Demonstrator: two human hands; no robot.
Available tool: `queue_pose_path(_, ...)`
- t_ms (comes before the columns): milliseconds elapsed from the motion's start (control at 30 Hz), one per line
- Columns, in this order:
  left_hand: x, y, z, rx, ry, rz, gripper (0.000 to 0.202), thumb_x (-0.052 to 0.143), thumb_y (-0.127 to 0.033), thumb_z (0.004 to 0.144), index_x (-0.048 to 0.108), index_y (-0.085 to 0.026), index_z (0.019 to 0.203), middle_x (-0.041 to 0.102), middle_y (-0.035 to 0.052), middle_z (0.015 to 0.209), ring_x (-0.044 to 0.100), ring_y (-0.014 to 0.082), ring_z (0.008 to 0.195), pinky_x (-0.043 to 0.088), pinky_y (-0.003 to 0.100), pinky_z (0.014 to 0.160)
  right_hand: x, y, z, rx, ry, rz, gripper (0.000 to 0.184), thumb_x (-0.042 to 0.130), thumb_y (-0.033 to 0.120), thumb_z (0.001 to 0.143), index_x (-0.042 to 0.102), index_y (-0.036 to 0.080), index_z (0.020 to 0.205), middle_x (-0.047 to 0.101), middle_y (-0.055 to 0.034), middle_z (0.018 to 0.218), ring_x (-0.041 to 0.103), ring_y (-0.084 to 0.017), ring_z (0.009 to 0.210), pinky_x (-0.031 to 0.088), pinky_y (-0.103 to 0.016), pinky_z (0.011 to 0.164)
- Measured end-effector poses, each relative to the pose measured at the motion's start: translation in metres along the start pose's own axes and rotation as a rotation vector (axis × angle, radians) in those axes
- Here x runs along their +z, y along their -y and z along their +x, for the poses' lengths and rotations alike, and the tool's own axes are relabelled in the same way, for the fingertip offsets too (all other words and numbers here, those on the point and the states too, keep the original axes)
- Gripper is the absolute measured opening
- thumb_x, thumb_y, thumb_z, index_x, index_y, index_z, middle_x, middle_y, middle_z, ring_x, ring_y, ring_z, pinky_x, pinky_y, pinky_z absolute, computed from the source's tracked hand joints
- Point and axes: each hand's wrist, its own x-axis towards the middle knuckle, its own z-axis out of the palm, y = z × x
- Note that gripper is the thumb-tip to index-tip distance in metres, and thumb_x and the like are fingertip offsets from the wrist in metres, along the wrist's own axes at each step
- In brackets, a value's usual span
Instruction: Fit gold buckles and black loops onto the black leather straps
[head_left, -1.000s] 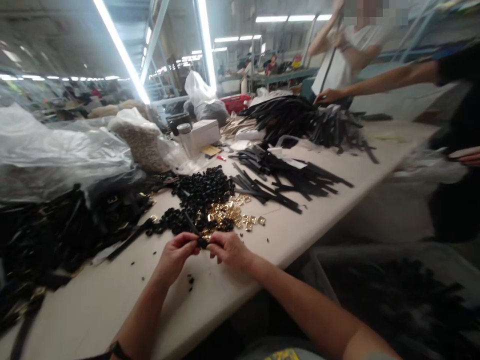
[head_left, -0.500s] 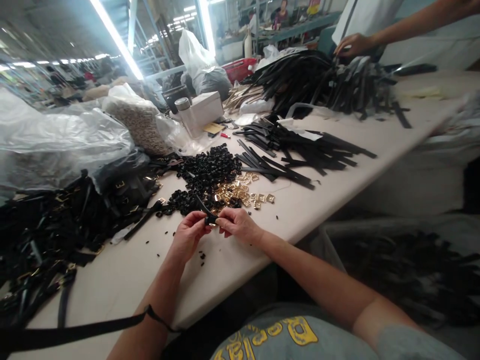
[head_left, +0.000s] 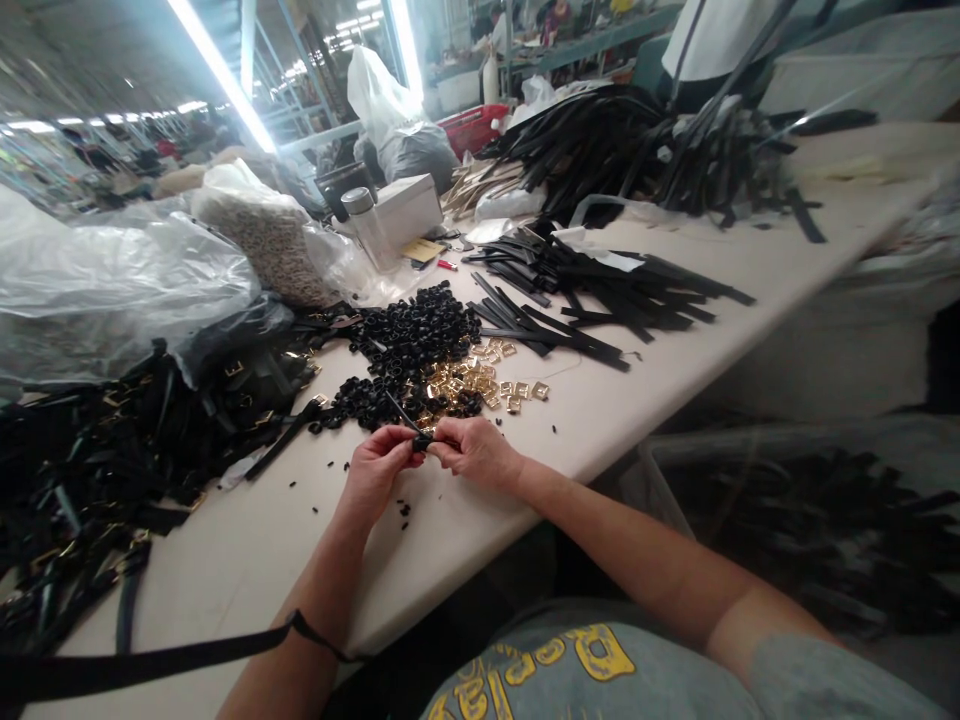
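Head view: left hand [head_left: 377, 472] and right hand [head_left: 480, 455] both pinch the thin black strap [head_left: 421, 441], located between them above the bench [head_left: 247, 545]; its free end projects toward the black loops [head_left: 412, 335].

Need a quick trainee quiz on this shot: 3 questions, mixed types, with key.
1. True or false: the left hand and the right hand are both on the same small black strap.

2. Multiple choice: the loose gold buckles lie right beside
A) the red basket
B) the pile of small black loops
C) the ceiling lights

3. Fill in: the clear bottle stands next to a white ____.

Key: 1. True. 2. B. 3. Box.
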Motion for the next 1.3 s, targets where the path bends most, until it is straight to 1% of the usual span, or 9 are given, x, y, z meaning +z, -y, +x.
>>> queue_pose_path(100, -0.003, 0.001, 0.0, 0.032, 0.012, 0.048, 0.029, 0.082, -0.034, 0.063, 0.07, -0.014, 0.081, 0.071, 0.0029, 0.073, 0.065, 0.0127, 0.06, 0.055, 0.027, 0.065, -0.001, 0.003, 0.0, -0.015, -0.06, -0.14, 0.015, 0.063, 0.02, 0.083, 0.058, 0.017, 0.07, 0.053, 0.0045, 0.057, 0.042, -0.007, 0.052, 0.027, -0.02, 0.053)
queue_pose_path(200, -0.004, 0.002, 0.0, 0.074, 0.037, 0.106, 0.029, 0.081, -0.034, 0.067, 0.072, -0.014, 0.087, 0.073, 0.0053, 0.078, 0.067, 0.0155, 0.067, 0.056, 0.029, 0.069, -0.001, 0.005, 0.001, 0.023, -0.089, -0.166, 0.013, 0.061, 0.02, 0.083, 0.059, 0.017, 0.07, 0.051, 0.0043, 0.057, 0.039, -0.008, 0.052, 0.026, -0.021, 0.053)
queue_pose_path(433, 0.007, 0.004, -0.004, 0.287, -0.016, 0.166, 0.021, 0.082, -0.025, 0.065, 0.071, -0.017, 0.081, 0.071, 0.0016, 0.081, 0.066, 0.0149, 0.075, 0.055, 0.028, 0.077, 0.0, 0.007, 0.0, 0.056, -0.123, -0.183, 0.014, 0.061, 0.02, 0.082, 0.059, 0.017, 0.068, 0.05, 0.0042, 0.056, 0.038, -0.008, 0.051, 0.024, -0.022, 0.052)
queue_pose_path(600, 0.007, 0.006, -0.003, 0.24, -0.025, 0.138, 0.024, 0.083, -0.027, 0.065, 0.07, -0.017, 0.083, 0.072, 0.0015, 0.079, 0.066, 0.0144, 0.07, 0.056, 0.028, 0.072, -0.002, 0.006, -0.002, 0.056, -0.085, -0.081, 0.018, 0.06, 0.024, 0.086, 0.06, 0.016, 0.07, 0.055, 0.0033, 0.058, 0.042, -0.008, 0.052, 0.027, -0.022, 0.054)
queue_pose_path(733, 0.007, 0.006, -0.004, 0.254, -0.027, 0.128, 0.026, 0.083, -0.027, 0.064, 0.069, -0.017, 0.083, 0.072, 0.0023, 0.08, 0.067, 0.0152, 0.071, 0.057, 0.029, 0.073, -0.004, 0.005, -0.002, 0.054, -0.08, -0.031, 0.023, 0.058, 0.028, 0.089, 0.06, 0.016, 0.07, 0.056, 0.003, 0.058, 0.043, -0.008, 0.052, 0.027, -0.022, 0.054)
queue_pose_path(933, 0.002, 0.012, -0.002, 0.376, 0.006, 0.18, 0.02, 0.081, -0.025, 0.067, 0.071, -0.018, 0.083, 0.068, 0.0022, 0.084, 0.067, 0.0158, 0.079, 0.057, 0.029, 0.078, 0.0, 0.009, 0.0, 0.086, -0.095, -0.187, 0.018, 0.059, 0.026, 0.086, 0.063, 0.016, 0.071, 0.056, 0.0026, 0.057, 0.044, -0.009, 0.053, 0.026, -0.023, 0.054)
queue_pose_path(1100, 0.001, 0.013, 0.0, 0.428, 0.029, 0.268, 0.012, 0.076, -0.027, 0.073, 0.072, -0.019, 0.081, 0.066, 0.0036, 0.083, 0.065, 0.0155, 0.075, 0.057, 0.027, 0.07, -0.004, 0.009, -0.001, 0.062, -0.075, -0.292, 0.018, 0.057, 0.027, 0.087, 0.064, 0.017, 0.075, 0.062, -0.0012, 0.064, 0.048, -0.011, 0.057, 0.028, -0.024, 0.057)
queue_pose_path(1200, 0.003, 0.01, -0.001, 0.429, 0.035, 0.278, 0.014, 0.076, -0.032, 0.073, 0.072, -0.019, 0.078, 0.067, 0.0037, 0.078, 0.065, 0.0169, 0.071, 0.058, 0.027, 0.065, -0.006, 0.005, -0.005, 0.015, -0.023, -0.209, 0.014, 0.058, 0.027, 0.086, 0.064, 0.017, 0.077, 0.065, -0.0014, 0.07, 0.053, -0.011, 0.061, 0.032, -0.021, 0.058)
queue_pose_path(1300, 0.003, 0.014, 0.001, 0.445, 0.03, 0.334, 0.016, 0.076, -0.037, 0.07, 0.073, -0.023, 0.078, 0.07, 0.0035, 0.075, 0.068, 0.0216, 0.07, 0.06, 0.03, 0.064, -0.002, -0.002, -0.007, 0.083, 0.005, -0.1, 0.013, 0.057, 0.027, 0.086, 0.064, 0.018, 0.081, 0.066, 0.0012, 0.068, 0.055, -0.009, 0.059, 0.034, -0.019, 0.055)
